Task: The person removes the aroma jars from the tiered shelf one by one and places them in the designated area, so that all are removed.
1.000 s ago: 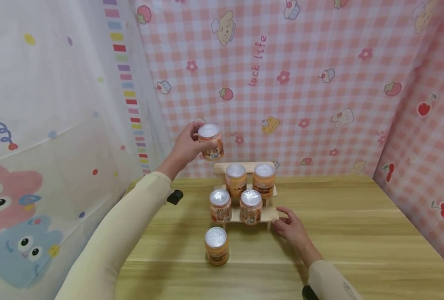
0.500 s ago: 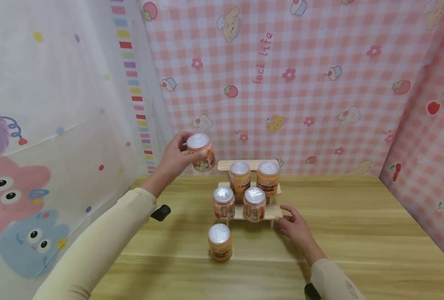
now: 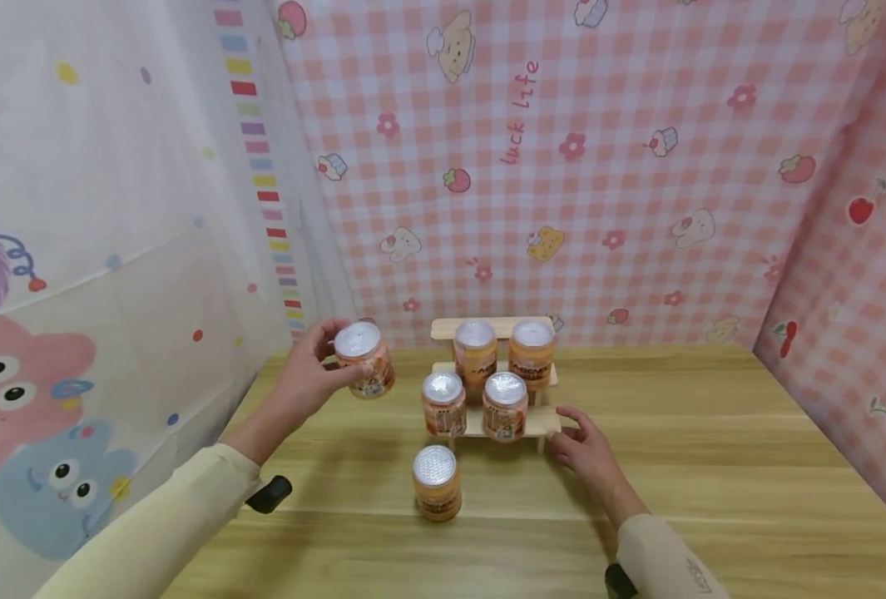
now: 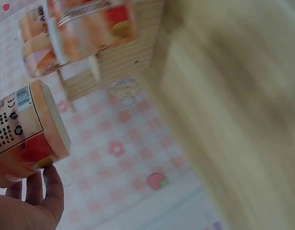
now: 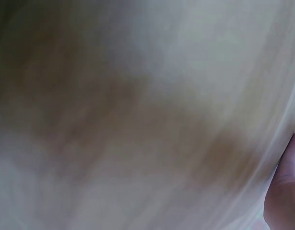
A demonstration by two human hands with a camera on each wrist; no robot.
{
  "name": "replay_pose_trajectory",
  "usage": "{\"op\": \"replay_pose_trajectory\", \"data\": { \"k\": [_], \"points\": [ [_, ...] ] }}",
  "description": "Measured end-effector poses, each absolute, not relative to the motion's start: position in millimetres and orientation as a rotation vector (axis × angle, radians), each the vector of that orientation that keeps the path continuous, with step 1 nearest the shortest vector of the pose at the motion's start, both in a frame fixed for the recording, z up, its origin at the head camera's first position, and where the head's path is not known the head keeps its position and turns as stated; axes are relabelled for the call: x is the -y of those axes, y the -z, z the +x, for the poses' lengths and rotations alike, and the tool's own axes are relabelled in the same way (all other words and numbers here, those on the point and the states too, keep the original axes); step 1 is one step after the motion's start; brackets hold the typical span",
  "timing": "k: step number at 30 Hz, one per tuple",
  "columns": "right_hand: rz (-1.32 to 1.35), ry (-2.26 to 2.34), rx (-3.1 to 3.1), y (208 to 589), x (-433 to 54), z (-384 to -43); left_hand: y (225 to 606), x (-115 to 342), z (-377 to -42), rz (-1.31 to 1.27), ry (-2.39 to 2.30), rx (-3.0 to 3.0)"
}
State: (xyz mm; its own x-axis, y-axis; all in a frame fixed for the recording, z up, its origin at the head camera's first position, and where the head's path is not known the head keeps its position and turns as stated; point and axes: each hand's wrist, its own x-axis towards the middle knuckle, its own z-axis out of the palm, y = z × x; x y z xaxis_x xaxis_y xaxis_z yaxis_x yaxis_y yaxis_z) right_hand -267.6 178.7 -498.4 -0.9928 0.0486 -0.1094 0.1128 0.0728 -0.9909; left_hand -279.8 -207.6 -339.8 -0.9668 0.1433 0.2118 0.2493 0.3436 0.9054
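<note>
In the head view my left hand grips an orange can with a silver lid, held in the air left of a wooden tiered stand. The left wrist view shows fingers curled against that can's end. At the right end of the stand's lowest step, my right hand holds the board's edge between thumb and fingers. On the lowest step stand two cans, a left one and a right one. Behind them, the middle step bears a left can and a right can.
Another can stands upright on the wood-grain table in front of the stand. The stand's top step bears no can. A pink checked cloth hangs behind, and a white cloth at the left.
My left hand has moved the can down and to the left, away from the top step of the stand. The right hand stays at the step's right end.
</note>
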Motion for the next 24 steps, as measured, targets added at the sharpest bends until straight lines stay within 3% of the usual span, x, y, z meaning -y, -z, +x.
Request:
{"op": "replay_pose_trajectory", "data": {
  "k": [24],
  "points": [
    [0.165,2.091,-2.245,498,-180,-268,441,208,-239,-0.213,1.858,2.513]
  ]
}}
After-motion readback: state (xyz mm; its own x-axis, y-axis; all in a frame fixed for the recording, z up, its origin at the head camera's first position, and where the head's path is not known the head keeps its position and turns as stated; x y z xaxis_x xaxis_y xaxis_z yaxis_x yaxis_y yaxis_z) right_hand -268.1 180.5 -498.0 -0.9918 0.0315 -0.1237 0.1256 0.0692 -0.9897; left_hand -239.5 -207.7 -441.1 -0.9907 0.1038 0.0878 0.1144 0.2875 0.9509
